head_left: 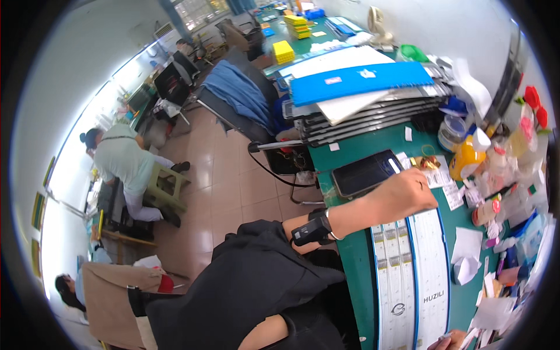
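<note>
Two long white blue-edged strips lie side by side on the green table. The left strip [395,291] carries rows of small fittings and a dark round emblem; the right strip [430,256] is plainer, with dark lettering. My left hand [408,191] is curled closed over the far end of the strips, a black device [311,231] strapped to its wrist. What its fingers hold, if anything, is hidden. At the lower edge, only part of my right hand [454,340] shows, its fingers pinched by the right strip's near end around something small and pale I cannot make out.
A dark phone [364,174] lies beyond my left hand. Stacked panels [361,87] fill the table behind it. Bottles, including an orange one [466,157], and papers [466,248] crowd the right side. A chair [248,96] stands left; a person [122,154] sits farther left.
</note>
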Motion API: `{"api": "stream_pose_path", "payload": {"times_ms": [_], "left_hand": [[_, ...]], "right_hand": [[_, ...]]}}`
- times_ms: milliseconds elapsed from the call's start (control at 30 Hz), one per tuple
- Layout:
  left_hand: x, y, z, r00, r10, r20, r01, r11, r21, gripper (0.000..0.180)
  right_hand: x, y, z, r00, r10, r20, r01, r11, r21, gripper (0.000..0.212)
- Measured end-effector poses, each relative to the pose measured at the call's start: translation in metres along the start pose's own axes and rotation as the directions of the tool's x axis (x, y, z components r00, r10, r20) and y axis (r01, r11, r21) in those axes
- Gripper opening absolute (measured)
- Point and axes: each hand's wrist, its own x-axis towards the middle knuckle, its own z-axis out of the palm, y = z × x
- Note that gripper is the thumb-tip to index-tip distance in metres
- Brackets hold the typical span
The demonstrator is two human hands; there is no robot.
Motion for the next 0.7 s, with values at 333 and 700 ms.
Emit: {"api": "stream_pose_path", "payload": {"times_ms": [333, 700], "left_hand": [[-0.002, -0.018, -0.007, 0.936, -0.345, 0.076, 0.352, 0.923, -0.155, 0.02], [-0.009, -0.004, -0.003, 0.817, -0.515, 0.259, 0.562, 0.811, -0.161, 0.026]], "right_hand": [[0.012, -0.04, 0.024, 0.991, 0.124, -0.042, -0.126, 0.99, -0.059, 0.013], [-0.001, -0.026, 0.015, 0.977, 0.189, -0.103, -0.197, 0.977, -0.076, 0.02]]}}
